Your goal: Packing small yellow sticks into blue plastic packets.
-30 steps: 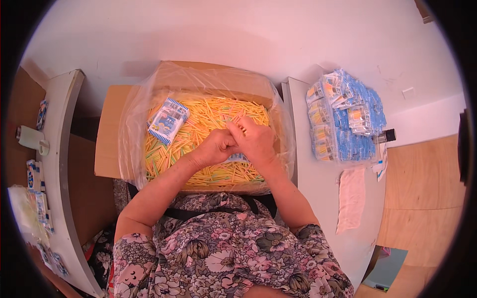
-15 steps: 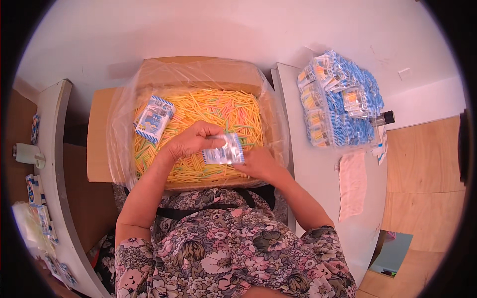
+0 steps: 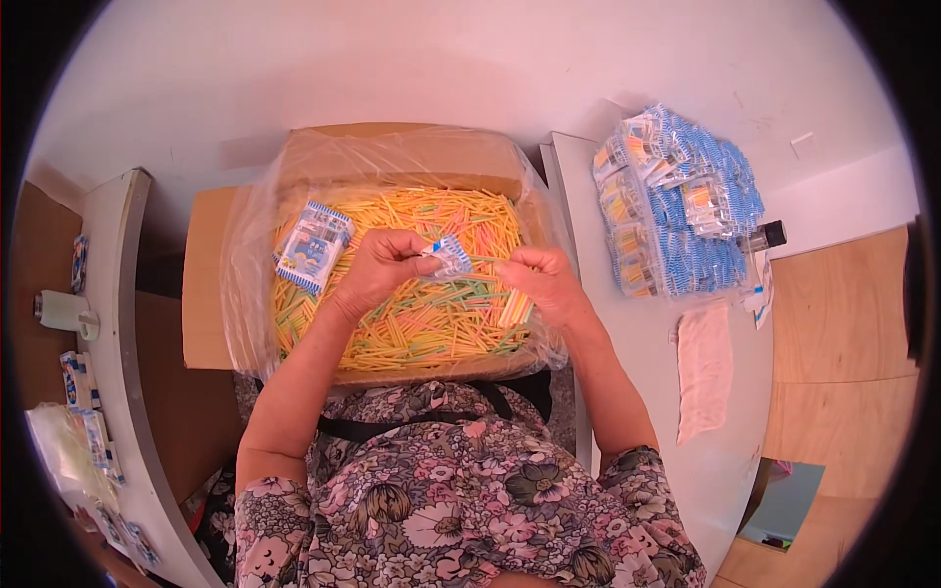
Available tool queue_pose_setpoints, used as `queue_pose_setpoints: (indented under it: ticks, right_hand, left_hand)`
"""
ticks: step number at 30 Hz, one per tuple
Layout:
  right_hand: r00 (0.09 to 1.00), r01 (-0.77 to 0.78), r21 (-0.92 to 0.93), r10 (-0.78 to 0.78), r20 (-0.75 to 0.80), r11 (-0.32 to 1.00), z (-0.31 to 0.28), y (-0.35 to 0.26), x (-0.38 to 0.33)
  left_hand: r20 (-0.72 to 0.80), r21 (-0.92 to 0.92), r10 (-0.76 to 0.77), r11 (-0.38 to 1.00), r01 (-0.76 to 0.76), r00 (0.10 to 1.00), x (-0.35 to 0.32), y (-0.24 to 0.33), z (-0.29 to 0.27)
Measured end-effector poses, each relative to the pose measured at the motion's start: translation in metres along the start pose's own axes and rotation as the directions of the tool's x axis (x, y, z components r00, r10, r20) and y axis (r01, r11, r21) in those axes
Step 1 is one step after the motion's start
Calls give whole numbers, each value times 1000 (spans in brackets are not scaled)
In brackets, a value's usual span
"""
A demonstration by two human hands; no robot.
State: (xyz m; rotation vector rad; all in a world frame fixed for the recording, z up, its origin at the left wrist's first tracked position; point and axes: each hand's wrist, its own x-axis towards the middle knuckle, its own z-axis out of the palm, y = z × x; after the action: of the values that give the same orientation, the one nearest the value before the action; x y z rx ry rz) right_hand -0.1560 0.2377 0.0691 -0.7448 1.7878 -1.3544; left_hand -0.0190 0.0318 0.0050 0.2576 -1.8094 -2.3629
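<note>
Over the box [image 3: 392,157] of yellow sticks [image 3: 421,323], her left hand [image 3: 377,265] pinches a small blue-and-white packet [image 3: 449,257] at its fingertips. Just beside it, her right hand [image 3: 544,284] curls loosely closed around a few sticks. Another packet [image 3: 312,245] lies on the pile.

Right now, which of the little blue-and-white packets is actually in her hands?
The packet pinched by the left hand above the box, right hand beside it. Another lies loose on the sticks; the rest are heaped on the table.
</note>
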Motion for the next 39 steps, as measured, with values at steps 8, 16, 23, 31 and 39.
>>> queue_pose_setpoints:
  ticks: [8,16,23,31,39]
  right_hand:
    - [994,-105,51,107,-34,993,21,-38,23]
    - [980,104,-330,-154,-127,938,18,-28,40]
    - [858,392,-730,-508,72,560,38,-42,39]
    - [778,502,-466,-616,-124,729,38,-45,32]
    - [882,345,-348,-428,-196,872,34,-28,19]
  left_hand:
    - [71,-4,27,1000,-27,997,3,-1,6]
    - [166,46,40,998,-48,985,5,-4,5]
    - [113,53,-80,996,75,990,4,-1,5]
    - [38,-58,2,998,1,999,7,-2,3]
    - [50,1,1,1000,-1,999,7,-8,-1]
